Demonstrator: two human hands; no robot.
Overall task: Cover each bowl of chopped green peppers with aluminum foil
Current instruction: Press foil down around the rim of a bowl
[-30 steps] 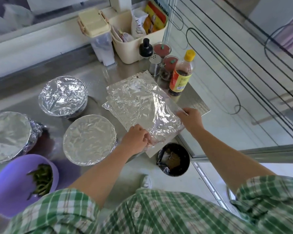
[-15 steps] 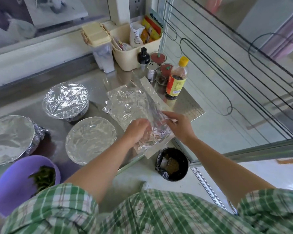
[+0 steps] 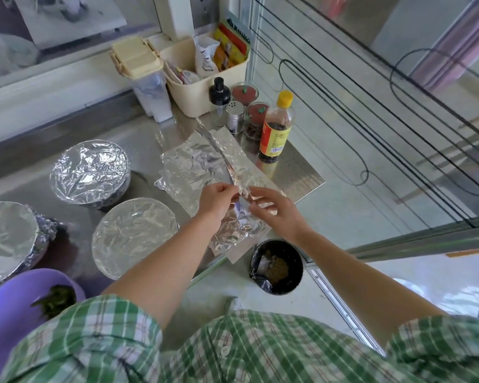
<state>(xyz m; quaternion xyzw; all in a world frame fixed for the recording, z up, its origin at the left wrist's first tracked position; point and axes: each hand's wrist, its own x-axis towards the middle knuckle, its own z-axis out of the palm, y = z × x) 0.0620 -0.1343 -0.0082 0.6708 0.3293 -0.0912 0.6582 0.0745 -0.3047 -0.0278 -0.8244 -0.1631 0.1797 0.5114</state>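
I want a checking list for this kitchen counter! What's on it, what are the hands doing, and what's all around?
Surface: shiny steel counter, bare patches look clean.
Job's things: three round foil-covered bowls; purple plastic bowl of chopped green peppers, uncovered; stack of loose aluminium foil sheets.
Clutter: cream plastic caddy of packets, yellow-capped sauce bottle, metal shaker, lidded cream container.
Grippers: left hand and right hand pinch one raised foil sheet above the stack.
Cables: nothing seen.
Surroundings: black bin on the floor below the counter; glass panel on the right.
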